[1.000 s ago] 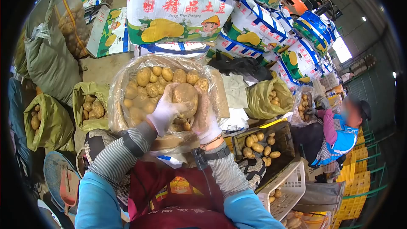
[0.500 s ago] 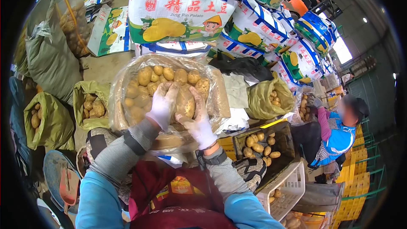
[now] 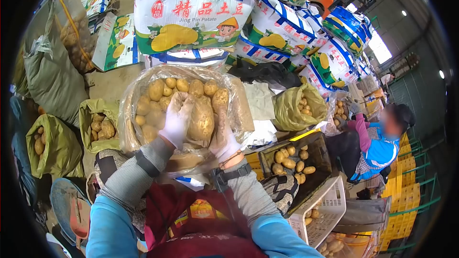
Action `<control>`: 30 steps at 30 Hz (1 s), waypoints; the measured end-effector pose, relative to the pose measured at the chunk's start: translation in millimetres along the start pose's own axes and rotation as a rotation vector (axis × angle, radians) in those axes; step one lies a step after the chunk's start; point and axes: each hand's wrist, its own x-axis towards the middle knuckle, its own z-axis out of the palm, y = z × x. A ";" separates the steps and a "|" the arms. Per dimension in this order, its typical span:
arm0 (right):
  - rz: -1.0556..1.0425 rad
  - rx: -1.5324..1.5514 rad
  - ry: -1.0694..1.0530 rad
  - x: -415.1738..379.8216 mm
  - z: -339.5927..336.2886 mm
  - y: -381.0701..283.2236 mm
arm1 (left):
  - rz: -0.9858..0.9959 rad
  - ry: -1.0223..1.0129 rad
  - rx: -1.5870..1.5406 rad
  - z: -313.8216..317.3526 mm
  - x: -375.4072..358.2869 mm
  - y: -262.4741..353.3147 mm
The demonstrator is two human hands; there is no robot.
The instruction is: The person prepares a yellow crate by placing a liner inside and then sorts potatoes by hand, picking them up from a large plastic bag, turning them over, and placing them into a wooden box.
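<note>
From the head camera we see our left hand (image 3: 176, 120) and right hand (image 3: 224, 139), both in white gloves, pressed against either side of one large potato (image 3: 201, 120). It stands on end among the other potatoes in a clear plastic bag (image 3: 131, 114) in front of us. Our fingers wrap its flanks, clamped on it together, though the bag's glare makes the right fingertips hard to trace. Printed potato sacks (image 3: 191, 16) are stacked behind. To the right, another person (image 3: 377, 145) crouches by a dark crate of potatoes (image 3: 291, 160).
</note>
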 end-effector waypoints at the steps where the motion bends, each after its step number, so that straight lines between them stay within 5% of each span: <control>1: 0.047 0.100 -0.061 -2.0 4.3 2.6 | 0.020 -0.026 -0.034 0.5 2.4 -2.2; 8: 0.145 0.116 -0.140 21.8 -30.6 14.3 | 0.167 0.028 0.024 25.1 -1.4 19.1; 10: -0.096 -0.399 -0.034 43.8 -57.6 30.3 | 0.406 0.049 0.383 17.0 7.0 -0.1; 13: -0.021 -0.480 -0.034 22.9 -49.8 26.1 | 0.256 0.067 0.263 6.2 16.2 -4.0; 16: 0.144 0.172 -0.036 -3.1 -28.5 17.4 | 0.053 0.155 0.134 8.0 10.1 11.1; 20: 0.155 0.279 -0.347 -14.4 -21.8 -2.1 | 0.442 0.203 0.756 15.2 -0.1 19.9; 23: 0.057 0.086 -0.087 9.5 -27.4 -2.1 | 0.611 -0.086 1.036 28.1 -19.4 41.8; 24: 0.005 0.135 -0.054 14.6 -30.5 8.8 | 0.841 -0.092 1.076 20.1 -14.1 27.2; 28: 0.080 0.179 -0.093 -9.5 -27.5 16.4 | 0.714 -0.082 1.398 5.2 2.5 33.4; 30: 0.005 0.163 -0.096 -10.4 -39.4 15.4 | 0.809 -0.113 1.376 12.4 -6.1 40.8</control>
